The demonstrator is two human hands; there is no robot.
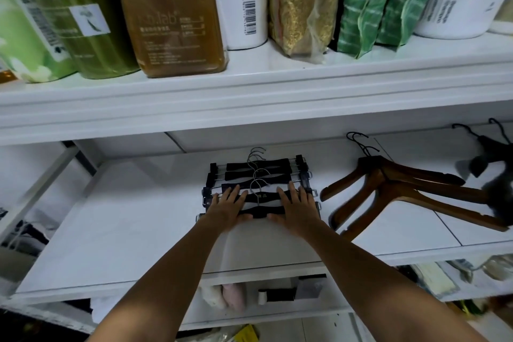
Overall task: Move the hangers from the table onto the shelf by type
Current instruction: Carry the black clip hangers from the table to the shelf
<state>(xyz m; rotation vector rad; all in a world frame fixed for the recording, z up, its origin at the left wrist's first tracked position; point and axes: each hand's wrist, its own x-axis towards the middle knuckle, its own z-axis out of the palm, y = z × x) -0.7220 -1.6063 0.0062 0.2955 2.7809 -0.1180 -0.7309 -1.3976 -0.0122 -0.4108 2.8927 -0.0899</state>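
A stack of several black clip hangers (258,175) with metal hooks lies on the white shelf (125,216), in the middle. My left hand (226,208) rests flat on the left part of the nearest hangers, fingers straight. My right hand (297,207) lies flat on the right part, fingers straight too. To the right, brown wooden hangers (402,191) lie fanned out on the same shelf. At the far right edge are dark hangers (491,158), partly cut off and blurred.
The shelf above holds green bottles (91,16), a brown bottle (169,14), a white bottle (241,0), and gold and green packets (369,3). A lower shelf holds small items (277,294). A white frame post (41,183) stands at the left.
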